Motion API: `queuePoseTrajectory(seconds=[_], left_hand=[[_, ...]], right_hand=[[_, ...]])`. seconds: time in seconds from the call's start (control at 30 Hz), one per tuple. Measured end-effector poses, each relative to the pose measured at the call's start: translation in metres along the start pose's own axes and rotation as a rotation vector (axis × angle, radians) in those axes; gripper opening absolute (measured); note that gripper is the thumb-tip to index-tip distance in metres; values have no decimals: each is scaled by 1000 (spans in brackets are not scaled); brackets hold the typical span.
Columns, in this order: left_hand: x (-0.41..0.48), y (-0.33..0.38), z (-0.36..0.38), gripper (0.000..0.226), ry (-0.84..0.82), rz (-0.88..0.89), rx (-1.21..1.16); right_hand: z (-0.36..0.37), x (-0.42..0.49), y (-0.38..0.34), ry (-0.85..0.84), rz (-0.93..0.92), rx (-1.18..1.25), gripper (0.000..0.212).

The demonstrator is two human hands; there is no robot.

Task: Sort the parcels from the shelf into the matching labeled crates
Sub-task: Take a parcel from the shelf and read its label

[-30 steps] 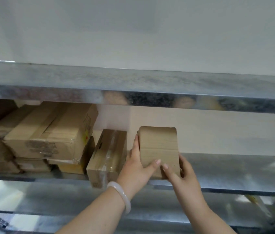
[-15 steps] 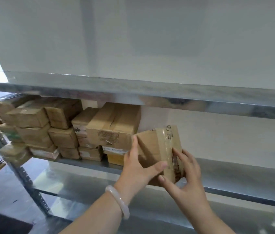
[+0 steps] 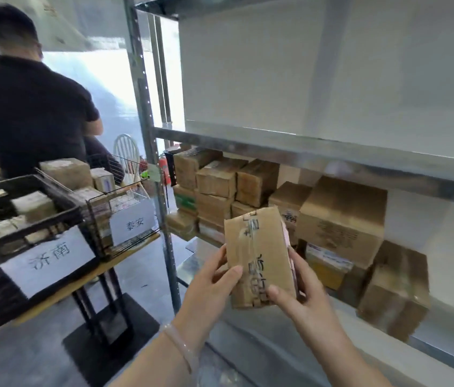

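Observation:
I hold a small taped cardboard parcel (image 3: 256, 255) with dark handwriting in front of the metal shelf (image 3: 331, 152). My left hand (image 3: 209, 286) grips its left edge, thumb on the front face. My right hand (image 3: 301, 289) grips its right side and lower corner. Several more cardboard parcels (image 3: 340, 219) are stacked on the middle shelf level behind it. At the left, a black plastic crate (image 3: 25, 219) bears a white paper label (image 3: 50, 258). Beside it, a wire basket (image 3: 125, 216) carries another white label (image 3: 132, 224). Both hold parcels.
The crates stand on a wooden table (image 3: 80, 280) with black legs. A person in a dark shirt (image 3: 27, 107) stands behind it, back turned. The shelf's upright post (image 3: 150, 152) rises between the table and the parcels. A white chair (image 3: 126, 152) is farther back.
The parcel has come off the shelf and is now held upright in both hands, handwritten face toward me. My view has swung left, bringing the crates and the person into sight.

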State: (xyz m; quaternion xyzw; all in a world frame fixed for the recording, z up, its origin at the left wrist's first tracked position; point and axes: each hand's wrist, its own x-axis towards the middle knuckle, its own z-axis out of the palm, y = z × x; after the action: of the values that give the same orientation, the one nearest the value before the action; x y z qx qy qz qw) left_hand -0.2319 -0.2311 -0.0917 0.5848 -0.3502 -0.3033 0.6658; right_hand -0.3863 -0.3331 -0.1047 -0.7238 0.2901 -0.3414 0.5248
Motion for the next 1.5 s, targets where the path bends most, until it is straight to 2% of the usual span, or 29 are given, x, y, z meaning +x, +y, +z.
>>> queuePoseTrajectory(seconds=[0.1,0.2,0.4,0.63,0.8,0.87,1.03,1.1,1.23,1.4,1.5], left_hand=[[-9,-2,-43,59,124,4,-16],[-13,-3,-80,93,206,-56,-4],[4,-6,-153,81,378,-77,-90],[66,-10,-213,98,451,-89,-61],[126,0,-253,126,523,-92,100],[149,4,-271,131,560,-91,148],[182,9,-321,110,700,-93,446],[187,10,-343,103,753,-94,499],[184,18,-395,107,843,-109,577],[178,18,-478,84,941,-120,723],[177,19,-532,78,958,-135,763]], right_hand=[[55,4,-9,30,-147,-344,91],[102,7,-16,-65,-231,-497,100],[164,42,-23,-258,-274,-433,102],[221,130,-18,-334,-384,-429,98],[257,210,-18,-356,-471,-421,98],[272,242,-19,-380,-484,-417,97],[318,305,-25,-442,-563,-428,99],[341,320,-29,-468,-555,-419,98],[396,340,-37,-515,-549,-376,95],[478,362,-57,-598,-513,-400,105],[538,371,-69,-607,-486,-436,105]])
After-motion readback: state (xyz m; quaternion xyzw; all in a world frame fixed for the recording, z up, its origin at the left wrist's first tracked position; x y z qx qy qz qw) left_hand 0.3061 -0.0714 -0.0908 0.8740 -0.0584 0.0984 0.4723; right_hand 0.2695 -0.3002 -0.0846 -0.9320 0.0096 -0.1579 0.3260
